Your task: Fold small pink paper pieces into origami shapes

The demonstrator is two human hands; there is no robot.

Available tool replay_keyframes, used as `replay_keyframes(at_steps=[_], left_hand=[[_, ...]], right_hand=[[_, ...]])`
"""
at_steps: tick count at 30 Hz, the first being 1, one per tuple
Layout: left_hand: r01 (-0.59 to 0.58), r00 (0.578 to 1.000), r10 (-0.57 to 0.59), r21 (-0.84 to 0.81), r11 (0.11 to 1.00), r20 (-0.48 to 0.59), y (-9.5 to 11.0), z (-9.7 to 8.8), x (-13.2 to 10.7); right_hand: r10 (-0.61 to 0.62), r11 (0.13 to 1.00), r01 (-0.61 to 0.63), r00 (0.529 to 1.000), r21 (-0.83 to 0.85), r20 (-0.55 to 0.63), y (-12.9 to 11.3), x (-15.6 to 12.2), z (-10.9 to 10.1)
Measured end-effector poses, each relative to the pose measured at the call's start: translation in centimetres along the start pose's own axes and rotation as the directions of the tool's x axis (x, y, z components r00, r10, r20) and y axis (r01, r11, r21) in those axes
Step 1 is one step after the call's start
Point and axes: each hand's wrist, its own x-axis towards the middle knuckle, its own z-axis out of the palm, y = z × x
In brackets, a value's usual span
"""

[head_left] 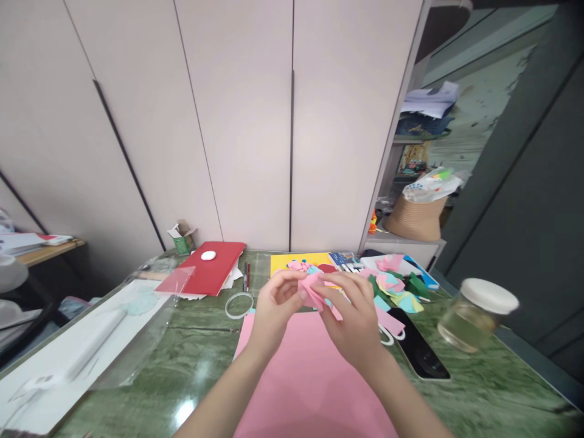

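Between my two hands, a small folded piece of pink paper (312, 291) is held up above a large pink sheet (314, 371). My left hand (279, 301) pinches its left side between thumb and fingers. On the other side, the fingers of my right hand (353, 310) close on its right edge. Behind my right hand lie scissors with white handles (387, 334), partly covered by a pink paper piece (390, 320). Small pink paper bits (298, 266) rest on a yellow sheet (280, 263) just beyond my fingers.
On the right are a black phone (422, 347), a lidded jar (474, 316) and crumpled coloured papers (392, 283). To the left sit a tape roll (239, 306), pens (247, 277), a red folder (212, 267) and a plastic sleeve (146, 340) over white board. Tall cabinet doors (237, 121) stand behind the table.
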Motion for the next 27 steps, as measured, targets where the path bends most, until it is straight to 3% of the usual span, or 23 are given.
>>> replay_keyframes(at_steps=[4, 8, 11, 17, 21, 24, 27], left_hand=[[-0.022, 0.998, 0.024, 0.038, 0.999, -0.061, -0.3, 0.0, 0.3], [0.000, 0.992, 0.003, 0.022, 1.000, -0.124, -0.4, -0.1, 0.4], [0.033, 0.987, -0.040, -0.050, 0.998, -0.155, -0.2, -0.1, 0.5], [0.127, 0.982, -0.147, -0.163, 0.979, -0.120, 0.4, -0.2, 0.7], [0.094, 0.986, -0.107, -0.101, 0.990, -0.129, 0.2, -0.4, 0.7], [0.097, 0.989, -0.101, -0.042, 0.994, -0.106, 0.2, -0.5, 0.6], [0.143, 0.987, -0.144, -0.021, 0.990, -0.075, 0.3, -0.5, 0.5]], right_hand=[[0.151, 0.971, -0.175, 0.976, 0.161, 0.156, -0.1, 0.3, -0.6], [0.315, 0.846, -0.402, 0.906, 0.349, 0.281, 0.2, 0.5, -1.3], [0.348, 0.776, -0.458, 0.884, 0.433, 0.313, 0.7, 0.7, -1.6], [0.188, 0.865, -0.329, 0.913, 0.379, 0.363, 1.1, 0.9, -2.5], [0.004, 0.962, -0.102, 0.933, 0.253, 0.361, 1.1, 0.9, -2.8], [-0.097, 0.985, 0.042, 0.935, 0.165, 0.341, 1.3, 1.0, -2.9], [-0.092, 0.986, 0.036, 0.931, 0.163, 0.354, 1.5, 1.1, -2.9]])
